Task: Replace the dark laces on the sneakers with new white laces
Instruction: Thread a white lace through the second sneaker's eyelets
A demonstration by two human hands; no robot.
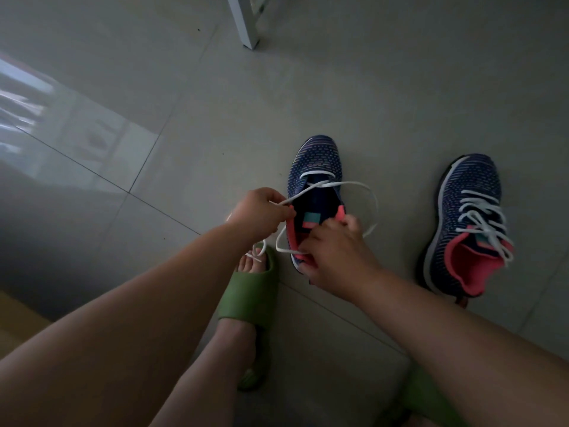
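Both hands [308,229] thread flat white lace [354,188] through knit sneaker [317,161].

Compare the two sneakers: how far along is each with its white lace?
The right sneaker is laced to the top and stands untouched. The left sneaker has its white lace only through the toe-end eyelets, ends loose; the left hand pinches the lace, the right hand holds the collar. Both are navy knit, pink-lined.

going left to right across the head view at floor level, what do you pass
green slipper → left hand pinching the white lace → sneaker being laced → right hand at its collar → already laced sneaker
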